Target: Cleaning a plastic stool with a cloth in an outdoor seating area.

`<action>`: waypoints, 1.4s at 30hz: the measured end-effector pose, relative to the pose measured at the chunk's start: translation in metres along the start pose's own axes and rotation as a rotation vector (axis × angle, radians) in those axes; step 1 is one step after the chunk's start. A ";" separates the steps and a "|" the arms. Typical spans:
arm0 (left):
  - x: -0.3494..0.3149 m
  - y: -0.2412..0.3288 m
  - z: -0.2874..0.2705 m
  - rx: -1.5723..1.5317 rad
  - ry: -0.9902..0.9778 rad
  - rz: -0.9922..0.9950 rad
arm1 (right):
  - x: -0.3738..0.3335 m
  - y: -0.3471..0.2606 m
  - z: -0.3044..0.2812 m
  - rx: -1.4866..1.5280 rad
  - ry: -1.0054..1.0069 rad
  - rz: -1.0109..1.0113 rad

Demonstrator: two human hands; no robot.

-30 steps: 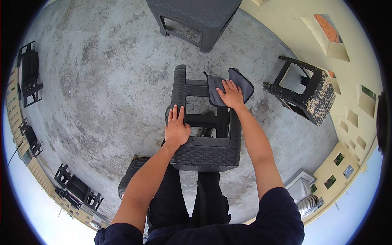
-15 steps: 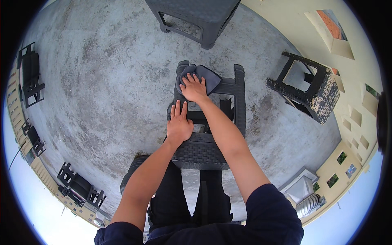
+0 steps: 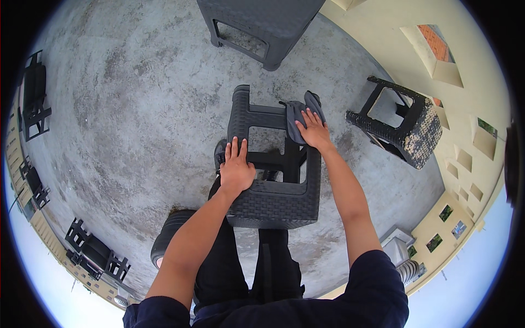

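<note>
A dark grey woven-pattern plastic stool [image 3: 273,210] lies tipped in front of me, its seat end near my legs and its legs pointing away. My left hand [image 3: 237,168] rests on the stool's left side, fingers stretched out flat along it. On the far right leg lies a grey cloth [image 3: 296,118], bunched and folded partly round the leg. My right hand [image 3: 314,130] presses the cloth against that leg, its fingers spread over the fabric. The cloth's underside is hidden.
Another dark stool [image 3: 257,27] stands upright ahead. A worn, peeling black stool [image 3: 396,120] lies tipped at the right by the cream wall [image 3: 394,33]. A round dark object [image 3: 167,238] sits by my left leg. Several black furniture pieces [image 3: 95,250] line the left.
My right hand and the cloth have moved from the stool's left leg across to its right leg. My left hand stays on the left side.
</note>
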State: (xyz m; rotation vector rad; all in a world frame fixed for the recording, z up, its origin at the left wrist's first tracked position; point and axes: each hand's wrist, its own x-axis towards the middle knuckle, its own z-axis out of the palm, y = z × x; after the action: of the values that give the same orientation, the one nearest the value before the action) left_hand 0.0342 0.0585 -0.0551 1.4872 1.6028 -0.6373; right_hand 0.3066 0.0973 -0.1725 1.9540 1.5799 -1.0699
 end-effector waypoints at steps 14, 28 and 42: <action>0.006 -0.005 0.009 -0.026 0.056 0.017 | 0.029 -0.172 0.046 0.026 0.093 -0.225; 0.000 -0.014 0.008 -0.052 0.029 -0.018 | 0.005 -0.002 -0.005 -0.039 -0.036 -0.070; 0.005 -0.012 0.017 -0.047 0.114 0.057 | 0.028 -0.124 0.018 -0.022 -0.047 -0.348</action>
State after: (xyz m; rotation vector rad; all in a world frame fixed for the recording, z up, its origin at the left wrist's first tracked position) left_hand 0.0267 0.0458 -0.0701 1.5523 1.6441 -0.4872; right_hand 0.1848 0.1368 -0.1865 1.6627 1.9430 -1.2121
